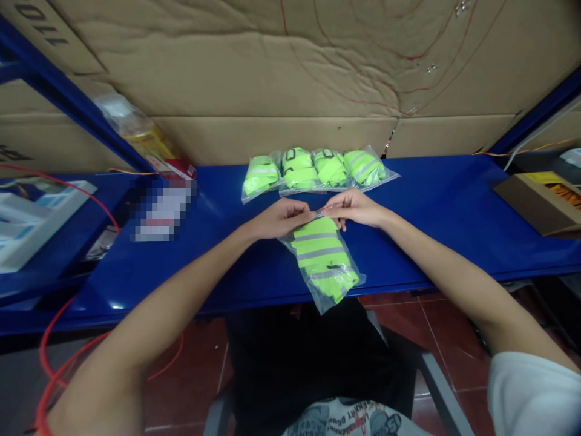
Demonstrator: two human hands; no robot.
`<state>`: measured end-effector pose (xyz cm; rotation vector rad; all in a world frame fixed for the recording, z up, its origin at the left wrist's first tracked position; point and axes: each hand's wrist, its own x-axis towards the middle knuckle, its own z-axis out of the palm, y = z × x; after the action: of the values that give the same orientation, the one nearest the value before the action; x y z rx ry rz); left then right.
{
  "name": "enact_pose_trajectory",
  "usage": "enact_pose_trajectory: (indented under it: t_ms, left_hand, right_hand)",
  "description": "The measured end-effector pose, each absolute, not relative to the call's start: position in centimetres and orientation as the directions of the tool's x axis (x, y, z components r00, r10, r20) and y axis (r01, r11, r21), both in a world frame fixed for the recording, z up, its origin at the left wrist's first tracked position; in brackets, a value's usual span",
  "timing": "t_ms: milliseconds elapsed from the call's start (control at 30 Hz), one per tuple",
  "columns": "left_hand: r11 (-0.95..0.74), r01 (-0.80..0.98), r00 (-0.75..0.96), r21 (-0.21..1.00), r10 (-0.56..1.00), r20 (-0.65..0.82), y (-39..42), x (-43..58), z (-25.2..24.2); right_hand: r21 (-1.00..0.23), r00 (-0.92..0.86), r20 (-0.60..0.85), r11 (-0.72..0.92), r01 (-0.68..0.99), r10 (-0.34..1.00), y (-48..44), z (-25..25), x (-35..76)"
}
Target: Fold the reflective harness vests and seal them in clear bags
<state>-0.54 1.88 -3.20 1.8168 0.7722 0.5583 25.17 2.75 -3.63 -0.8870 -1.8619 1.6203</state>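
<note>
A clear plastic bag (323, 260) holds a folded neon-yellow reflective vest with grey stripes, and hangs partly over the front edge of the blue table. My left hand (287, 218) pinches the bag's top edge from the left. My right hand (354, 208) pinches the same edge close by on the right, the fingertips of both hands nearly meeting. Just beyond my hands lies a row of several similar bagged vests (316, 169) in neon yellow.
A bottle of yellow liquid (140, 133) stands at the back left, beside a red box (179, 169). An open cardboard box (540, 203) sits at the right. A red hose (43, 357) loops at the lower left. Cardboard (272, 72) covers the back.
</note>
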Motion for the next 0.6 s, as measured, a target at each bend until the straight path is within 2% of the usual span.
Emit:
enact_pose_trajectory:
  t_ms: [233,500,600]
  left_hand:
    - [-0.446,0.288,0.701,0.847,0.701,0.132,1.65,-0.18,-2.82]
    - [-0.341,0.224,0.662,0.913,0.741,0.114,1.95,-0.25,-3.39]
    - [-0.356,0.227,0.66,0.907,0.741,0.126,2.02,-0.36,-3.51]
  right_hand:
    - [-0.986,-0.633,-0.029,0.083,0.146,0.774,2.92,-4.05,25.0]
    - [-0.994,-0.569,-0.075,-0.016,0.107,0.819,2.5,-3.75,24.41]
    - [-0.995,-0.553,-0.072,-0.022,0.097,0.83,2.45,-3.75,24.4]
